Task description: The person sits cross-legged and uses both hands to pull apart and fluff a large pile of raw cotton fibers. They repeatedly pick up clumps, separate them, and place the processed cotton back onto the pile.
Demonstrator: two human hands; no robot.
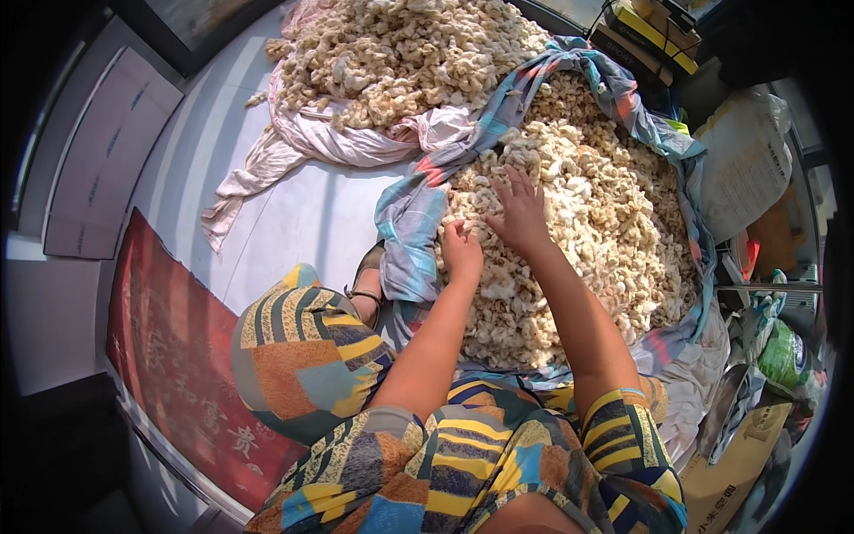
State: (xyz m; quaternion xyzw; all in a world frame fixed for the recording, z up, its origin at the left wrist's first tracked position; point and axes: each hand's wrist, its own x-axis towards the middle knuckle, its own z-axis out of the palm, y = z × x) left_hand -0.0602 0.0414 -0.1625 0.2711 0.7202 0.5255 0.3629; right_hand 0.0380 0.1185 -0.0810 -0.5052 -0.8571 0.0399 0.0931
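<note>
A large heap of cream and tan fibre tufts, like raw cotton or wool (600, 220), lies in front of me on a checked grey-blue cloth (408, 233) whose edge is bunched up around it. My left hand (462, 250) is over the heap's left side, fingers curled; whether a tuft is between them cannot be made out. Just right of it and farther forward, my right hand (522, 212) rests on or just above the tufts, palm down with fingers spread. Beyond, a second heap of similar tufts (400, 53) lies on a pale pink cloth (347, 143).
A red mat with printed characters (180, 360) lies on the left over the pale floor (293, 220). Boxes (640, 40) are stacked at the back right. A white sack (747, 160), a green package (784, 357) and a cardboard box (734, 467) line the right side.
</note>
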